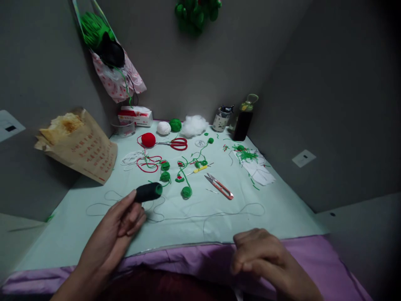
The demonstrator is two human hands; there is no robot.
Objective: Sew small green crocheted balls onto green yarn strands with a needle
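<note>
My left hand (119,225) is closed at the left front of the table, its other fingers curled. From its fingertips juts a dark tube-shaped piece (147,192) with a round green end; whether it is pinched or slipped over a finger I cannot tell. Over the table's front edge, my right hand (266,259) is closed with bent fingers, and what they hold, if anything, is hidden. A thin grey thread (188,218) runs in loops across the tabletop between the hands. Small green crocheted balls (186,192), orange thread snips (221,187) and a yellow-handled crochet hook (199,169) lie beyond.
Red-handled scissors (178,144), a red yarn ball (148,140) and white stuffing (193,126) lie farther back. A paper bag with bread (84,150) leans at left. A bottle (244,121) stands at the back right, near paper with green scraps (257,169). Walls enclose the table.
</note>
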